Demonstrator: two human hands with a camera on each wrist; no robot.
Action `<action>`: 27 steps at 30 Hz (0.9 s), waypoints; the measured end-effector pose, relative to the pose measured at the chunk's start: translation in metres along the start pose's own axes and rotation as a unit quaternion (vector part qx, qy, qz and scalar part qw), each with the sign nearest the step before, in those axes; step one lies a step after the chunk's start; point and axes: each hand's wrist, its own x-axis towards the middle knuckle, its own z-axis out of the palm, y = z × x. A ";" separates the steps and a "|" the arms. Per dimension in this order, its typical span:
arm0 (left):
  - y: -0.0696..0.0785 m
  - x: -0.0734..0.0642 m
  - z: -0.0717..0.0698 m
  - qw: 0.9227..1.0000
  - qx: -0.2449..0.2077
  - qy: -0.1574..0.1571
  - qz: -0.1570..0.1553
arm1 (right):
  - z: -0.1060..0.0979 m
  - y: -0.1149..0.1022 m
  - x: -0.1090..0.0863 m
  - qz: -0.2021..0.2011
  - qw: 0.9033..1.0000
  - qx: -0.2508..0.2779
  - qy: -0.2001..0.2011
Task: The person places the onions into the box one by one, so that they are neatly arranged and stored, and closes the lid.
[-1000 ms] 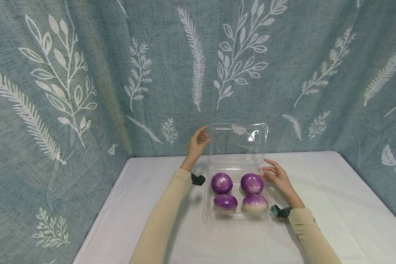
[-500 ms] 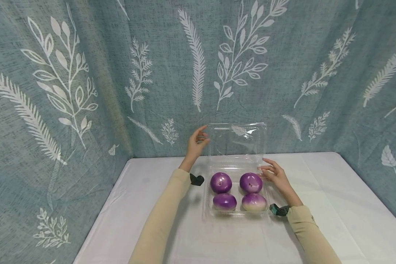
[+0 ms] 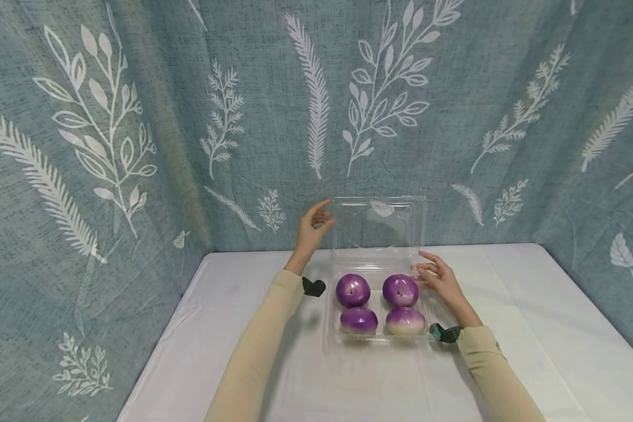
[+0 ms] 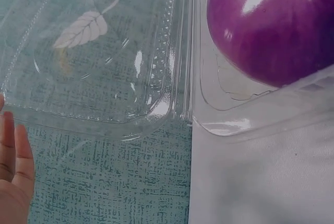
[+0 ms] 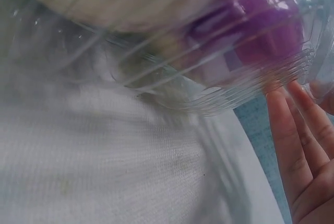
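Note:
A clear plastic clamshell container (image 3: 380, 340) stands on the table with its lid (image 3: 374, 234) raised at the back. In its base sit several glossy purple onions (image 3: 353, 290), in two rows, one of them pale toward the bottom (image 3: 405, 323). My left hand (image 3: 311, 231) holds the lid's left edge near the top, thumb and fingers at the rim; the left wrist view shows only some fingers (image 4: 18, 156). My right hand (image 3: 440, 281) pinches the container's back right corner by the hinge. In the right wrist view its fingers (image 5: 292, 145) lie against the ridged plastic, thumb opposite.
A white cloth covers the table (image 3: 232, 328). Behind it hangs a blue-green curtain (image 3: 264, 117) with white leaf prints, close behind the raised lid. A dark wrist camera (image 3: 314, 287) sits on the left wrist, another wrist camera (image 3: 445, 333) on the right.
The container and both hands have shifted very slightly left. The bright glare on the lid has faded. Both hands keep their places on the plastic.

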 end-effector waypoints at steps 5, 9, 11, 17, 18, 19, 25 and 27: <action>0.001 -0.001 -0.001 1.000 -0.004 0.002 -0.002 | 0.001 0.001 0.001 -0.012 1.000 0.007 0.000; 0.002 -0.002 -0.001 1.000 -0.003 0.005 -0.008 | 0.002 0.002 0.001 -0.010 1.000 0.011 0.007; 0.002 -0.002 -0.001 1.000 -0.003 0.004 -0.010 | 0.004 0.001 0.001 -0.006 1.000 0.011 0.012; 0.003 -0.004 -0.003 1.000 -0.003 0.002 -0.011 | 0.006 -0.008 -0.002 0.008 1.000 0.011 0.016; 0.003 -0.004 -0.003 1.000 -0.003 0.000 -0.010 | 0.007 -0.010 -0.002 0.008 1.000 0.012 0.017; 0.003 -0.004 -0.003 1.000 -0.004 -0.001 -0.007 | 0.008 -0.013 -0.003 0.009 1.000 0.011 0.018; 0.003 -0.005 -0.005 1.000 -0.005 -0.006 -0.002 | 0.013 -0.026 -0.007 0.007 1.000 -0.007 0.019; 0.002 -0.005 -0.005 1.000 -0.004 -0.008 -0.007 | 0.013 -0.024 -0.007 0.004 1.000 -0.010 0.019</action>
